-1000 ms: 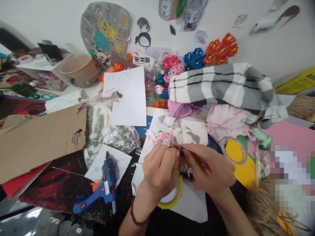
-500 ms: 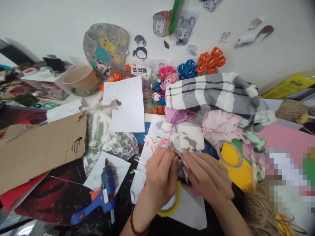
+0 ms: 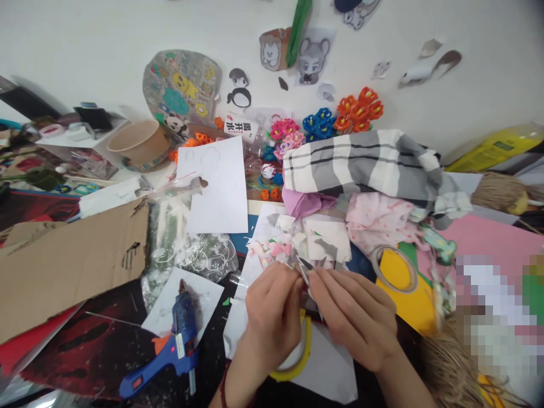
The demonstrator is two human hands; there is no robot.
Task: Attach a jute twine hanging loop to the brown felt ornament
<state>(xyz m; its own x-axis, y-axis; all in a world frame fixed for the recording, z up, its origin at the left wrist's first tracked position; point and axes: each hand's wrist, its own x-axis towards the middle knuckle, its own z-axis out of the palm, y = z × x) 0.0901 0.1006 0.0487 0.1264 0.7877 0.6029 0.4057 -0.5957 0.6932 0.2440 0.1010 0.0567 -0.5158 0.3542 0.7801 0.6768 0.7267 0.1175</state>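
Observation:
A small piece of whitish paper (image 3: 305, 272) is pinched between my two hands near the middle of the view. My left hand (image 3: 274, 311) is closed with its fingertips on the paper's left side; the fingertips are partly hidden. My right hand (image 3: 352, 317) presses thumb and fingers together on its right side. Just beyond the fingertips lie coloured paper scraps (image 3: 270, 249) and a pale square piece (image 3: 323, 242) with grey bits on it. Beneath my hands, a yellow-rimmed ring (image 3: 306, 350) shows partly on a white sheet (image 3: 334, 357).
Left are a blue glue gun (image 3: 182, 334) on paper, cardboard (image 3: 76, 255) and a plastic bag (image 3: 170, 226). Right are a tape roll (image 3: 394, 269), yellow sheet (image 3: 419, 311) and twine (image 3: 448, 357). Plaid cloth (image 3: 361, 164) and handmade flowers (image 3: 359, 113) stand behind.
The camera view has shifted slightly. Both hands stay together on the paper piece, with a small shift in finger position and in the paper's angle.

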